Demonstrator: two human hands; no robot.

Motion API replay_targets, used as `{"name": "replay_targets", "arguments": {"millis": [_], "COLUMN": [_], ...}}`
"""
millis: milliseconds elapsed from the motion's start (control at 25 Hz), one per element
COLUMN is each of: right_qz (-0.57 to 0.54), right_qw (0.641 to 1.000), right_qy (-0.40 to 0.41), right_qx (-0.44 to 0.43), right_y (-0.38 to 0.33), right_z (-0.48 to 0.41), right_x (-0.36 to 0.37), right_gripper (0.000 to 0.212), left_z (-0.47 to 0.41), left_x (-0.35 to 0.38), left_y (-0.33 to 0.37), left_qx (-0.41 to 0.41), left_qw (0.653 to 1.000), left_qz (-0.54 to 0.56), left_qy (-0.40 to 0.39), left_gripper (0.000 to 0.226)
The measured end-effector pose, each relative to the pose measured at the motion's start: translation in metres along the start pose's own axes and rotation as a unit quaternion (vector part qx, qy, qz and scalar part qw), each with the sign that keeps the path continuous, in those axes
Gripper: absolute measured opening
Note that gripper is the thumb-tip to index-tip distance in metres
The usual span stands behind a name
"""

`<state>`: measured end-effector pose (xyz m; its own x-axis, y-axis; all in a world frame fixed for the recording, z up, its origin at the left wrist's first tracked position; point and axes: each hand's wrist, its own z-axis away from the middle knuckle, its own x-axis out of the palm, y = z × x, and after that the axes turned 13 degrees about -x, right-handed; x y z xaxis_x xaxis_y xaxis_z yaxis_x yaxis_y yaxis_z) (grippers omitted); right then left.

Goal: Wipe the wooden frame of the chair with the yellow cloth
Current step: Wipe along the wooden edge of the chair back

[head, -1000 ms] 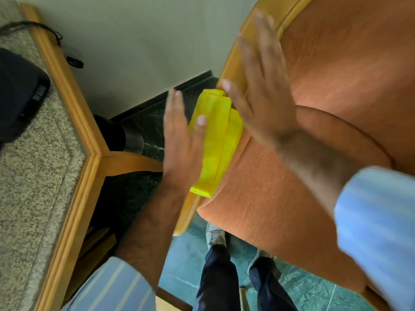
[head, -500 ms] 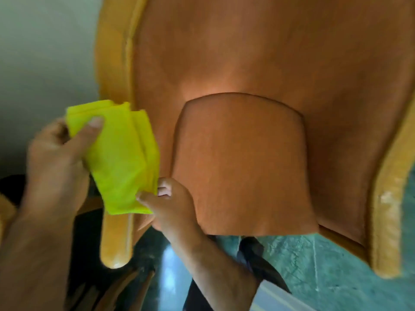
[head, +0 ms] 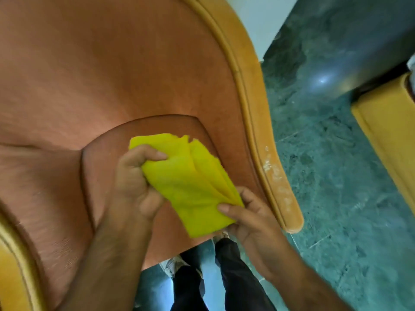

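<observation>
The folded yellow cloth (head: pixel 190 182) hangs over the orange seat cushion (head: pixel 107 180) of the chair, held by both hands. My left hand (head: pixel 134 180) grips its upper left end in a fist. My right hand (head: pixel 249 218) pinches its lower right corner between thumb and fingers. The chair's wooden frame (head: pixel 258 122) curves down the right side as an arm, ending in a rounded tip with pale scuff marks. Another strip of the frame (head: pixel 13 272) shows at the lower left. The cloth does not touch the wood.
Green marble floor (head: pixel 336 176) lies to the right of the chair. A second yellow wooden piece of furniture (head: pixel 386 135) stands at the right edge. My dark trouser legs and shoes (head: pixel 197 272) are just in front of the seat. A pale wall (head: pixel 265 19) is behind.
The view has swung from the chair's left arm to its right arm. The cloth has come off the left arm and is now over the seat, with both hands gripping it.
</observation>
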<state>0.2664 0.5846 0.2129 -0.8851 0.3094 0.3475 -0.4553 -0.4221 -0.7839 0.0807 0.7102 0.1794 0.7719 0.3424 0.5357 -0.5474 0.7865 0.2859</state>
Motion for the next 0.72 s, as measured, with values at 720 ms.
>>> {"name": "replay_targets", "arguments": {"millis": [720], "right_qz": [0.34], "right_qw": [0.903], "right_qy": [0.246], "right_qx": [-0.089], "right_y": [-0.007], "right_z": [-0.069], "right_x": [-0.179], "right_gripper": [0.029], "left_z": [-0.117], "left_x": [0.141], "left_y": [-0.059], "left_qx": [0.407], "left_qw": [0.556], "left_qz": [-0.717], "left_qy": [0.103], "left_gripper": [0.036]}}
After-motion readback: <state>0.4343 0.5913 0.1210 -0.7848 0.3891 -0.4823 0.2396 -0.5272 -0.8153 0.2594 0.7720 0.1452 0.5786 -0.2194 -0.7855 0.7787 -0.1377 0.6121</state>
